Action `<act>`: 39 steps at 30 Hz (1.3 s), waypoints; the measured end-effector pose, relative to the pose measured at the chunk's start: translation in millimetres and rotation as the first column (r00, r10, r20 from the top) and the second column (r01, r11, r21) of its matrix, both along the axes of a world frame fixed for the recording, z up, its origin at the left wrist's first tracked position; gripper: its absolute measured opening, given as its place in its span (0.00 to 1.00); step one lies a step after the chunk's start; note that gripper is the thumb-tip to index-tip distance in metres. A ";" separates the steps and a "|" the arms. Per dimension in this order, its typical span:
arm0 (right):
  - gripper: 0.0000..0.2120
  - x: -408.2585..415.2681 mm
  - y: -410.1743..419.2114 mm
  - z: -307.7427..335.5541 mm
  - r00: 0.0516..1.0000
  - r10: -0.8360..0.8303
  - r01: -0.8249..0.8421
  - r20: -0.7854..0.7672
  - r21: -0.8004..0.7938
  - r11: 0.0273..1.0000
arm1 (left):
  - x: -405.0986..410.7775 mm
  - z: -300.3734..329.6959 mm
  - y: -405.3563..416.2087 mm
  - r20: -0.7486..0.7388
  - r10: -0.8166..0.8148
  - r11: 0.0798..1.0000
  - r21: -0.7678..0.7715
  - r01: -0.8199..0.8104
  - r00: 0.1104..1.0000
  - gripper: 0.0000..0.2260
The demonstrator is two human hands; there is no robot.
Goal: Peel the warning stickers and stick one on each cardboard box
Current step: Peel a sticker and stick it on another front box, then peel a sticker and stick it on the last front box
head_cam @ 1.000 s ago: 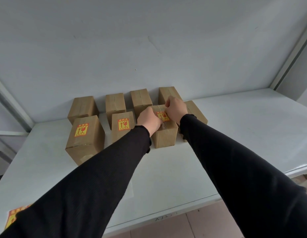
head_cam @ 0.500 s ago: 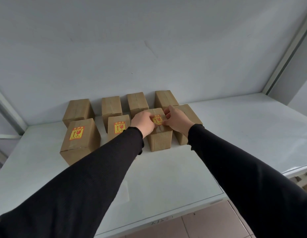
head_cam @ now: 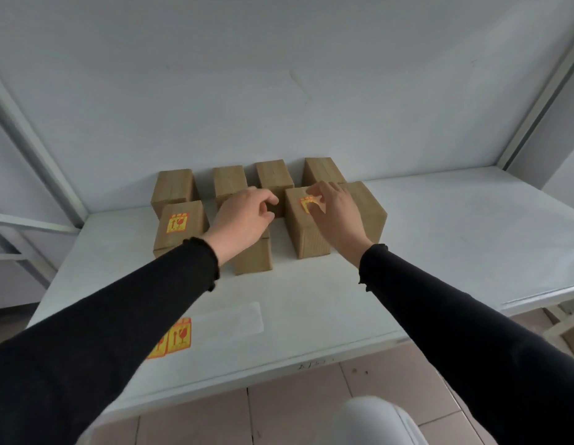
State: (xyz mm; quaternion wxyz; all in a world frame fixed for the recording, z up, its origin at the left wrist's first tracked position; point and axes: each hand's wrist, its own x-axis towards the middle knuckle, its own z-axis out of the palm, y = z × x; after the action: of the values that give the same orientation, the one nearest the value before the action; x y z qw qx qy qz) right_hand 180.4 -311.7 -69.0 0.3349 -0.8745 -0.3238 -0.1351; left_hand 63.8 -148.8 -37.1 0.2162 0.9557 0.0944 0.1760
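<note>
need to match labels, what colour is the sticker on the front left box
Yellow warning sticker with red symbols on the brown cardboard box, head view.

no legible text on stickers (head_cam: pixel 175 222)

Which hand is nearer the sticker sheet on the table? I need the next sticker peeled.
Left. The left hand hovers above the front boxes, on the sticker sheet side; the right hand lies farther right.

A packing or storeroom workstation: small taped cardboard boxes (head_cam: pixel 174 187) stand in rows on a plain white bench (head_cam: pixel 439 239) set against a bare pale wall (head_cam: pixel 279 75), framed by grey metal uprights (head_cam: pixel 38 149), with a sheet of warning stickers (head_cam: pixel 176 337) and pinkish floor tiles (head_cam: pixel 295 412) below.
</note>
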 end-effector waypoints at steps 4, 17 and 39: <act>0.06 -68.9 6.9 -10.1 0.976 0.184 -0.187 0.112 0.010 0.982 | -78.5 -14.2 16.2 -0.049 -0.032 0.999 -0.032 0.030 0.998 0.07; 0.20 -169.7 86.4 -96.9 0.908 0.327 -0.409 -0.263 -0.378 0.831 | -171.6 -109.5 85.0 -0.540 0.142 0.982 0.182 -0.050 0.830 0.16; 0.06 -167.4 51.3 -61.0 0.984 0.179 -0.179 -0.008 -0.036 0.983 | -151.9 -80.9 47.4 -0.245 0.052 0.829 -0.530 -0.178 0.968 0.02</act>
State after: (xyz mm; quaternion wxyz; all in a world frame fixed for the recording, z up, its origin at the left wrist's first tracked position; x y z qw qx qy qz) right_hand 12.9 -260.4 -130.0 0.3302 -0.8483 -0.4026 -0.0963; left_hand -88.1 -101.3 -118.0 0.4575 0.8598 0.2218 0.0475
